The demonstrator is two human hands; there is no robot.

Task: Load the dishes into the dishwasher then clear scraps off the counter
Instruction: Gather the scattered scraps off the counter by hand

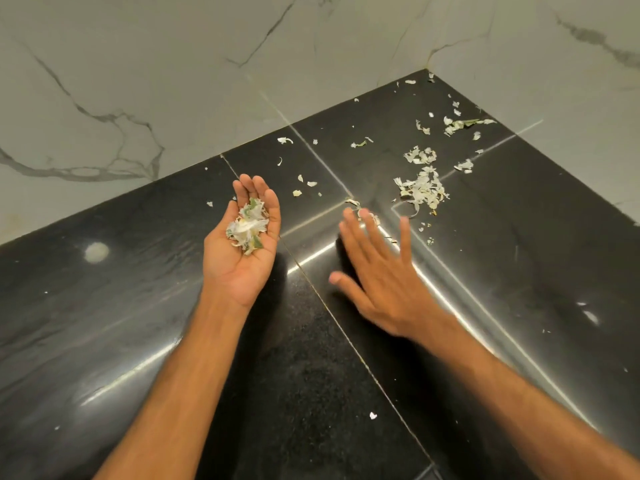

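My left hand lies palm up over the black counter, cupped, with a small heap of white and green scraps in the palm. My right hand hovers palm down with fingers spread, blurred, its fingertips close to a few scraps at the counter seam. A larger pile of scraps lies beyond the right hand, with more scattered bits toward the far corner. No dishes or dishwasher are in view.
Marble-look walls meet at the counter's back corner. Single flakes lie here and there, one near the front. A pale round spot marks the counter at left.
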